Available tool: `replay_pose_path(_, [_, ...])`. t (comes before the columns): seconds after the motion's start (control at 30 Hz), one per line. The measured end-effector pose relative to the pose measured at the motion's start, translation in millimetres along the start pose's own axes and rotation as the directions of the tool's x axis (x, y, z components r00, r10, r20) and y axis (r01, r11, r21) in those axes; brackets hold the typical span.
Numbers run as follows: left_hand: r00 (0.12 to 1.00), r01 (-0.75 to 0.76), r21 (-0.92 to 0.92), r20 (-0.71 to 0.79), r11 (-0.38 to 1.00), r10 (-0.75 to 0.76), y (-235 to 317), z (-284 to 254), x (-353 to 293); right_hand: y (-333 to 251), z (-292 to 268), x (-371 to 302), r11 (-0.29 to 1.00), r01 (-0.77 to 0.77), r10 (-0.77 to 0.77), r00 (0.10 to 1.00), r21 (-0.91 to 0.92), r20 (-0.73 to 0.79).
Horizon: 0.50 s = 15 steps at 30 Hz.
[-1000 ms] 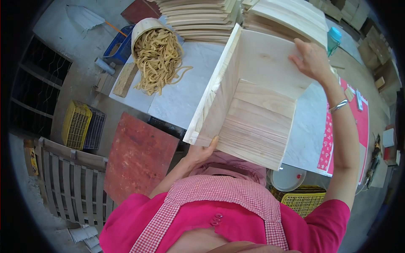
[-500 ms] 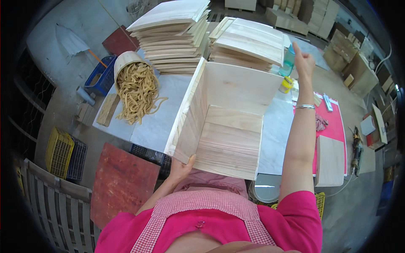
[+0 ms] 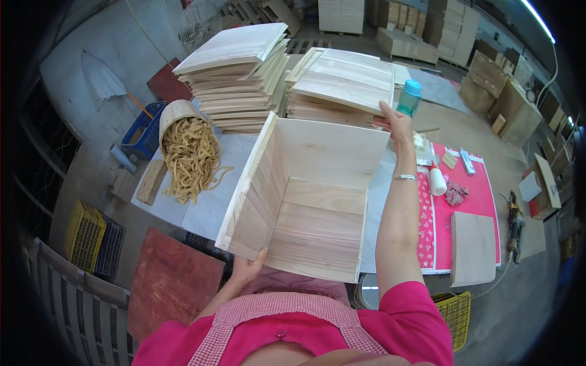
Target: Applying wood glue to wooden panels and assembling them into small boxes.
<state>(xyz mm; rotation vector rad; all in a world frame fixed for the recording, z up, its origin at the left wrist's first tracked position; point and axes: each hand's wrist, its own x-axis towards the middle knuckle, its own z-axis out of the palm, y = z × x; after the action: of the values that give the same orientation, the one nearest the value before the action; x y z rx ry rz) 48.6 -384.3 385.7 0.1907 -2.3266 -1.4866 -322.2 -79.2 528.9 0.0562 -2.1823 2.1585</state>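
Observation:
An open wooden box of pale panels is tilted in front of me, its open side toward me. My left hand grips its lower left panel edge, thumb on the inside. At the box's far right corner is my right hand, its fingers curled. They also meet the corner of the top board of a low stack of wooden boards. Whether they pinch that board or the box edge, I cannot make out. Just beyond this hand stands a teal bottle.
A taller board stack stands at the back left. Beside it a tipped bucket spills tan strips. On the right, a pink mat carries a white glue bottle, a crumpled cloth and a loose board.
My right hand has come down and left from beside the teal bottle to the board stack's corner. The box, still in my left hand, appears slightly lower and further left; the view has shifted too.

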Motion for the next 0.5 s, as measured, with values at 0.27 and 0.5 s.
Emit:
replay_pose_path(0.27, [0.998,0.057,-0.003,0.009,0.998,-0.057,-6.8,-1.4,1.4,-23.9,22.2,22.5,0.821,0.318,-0.174,0.930,0.473,-0.324])
replay_pose_path(0.5, [0.999,0.031,0.004,0.019,1.000,-0.031,0.0,-1.7,-3.3,-111.1,-26.1,18.7,0.785,0.619,-0.455,0.545,-0.027,-0.705])
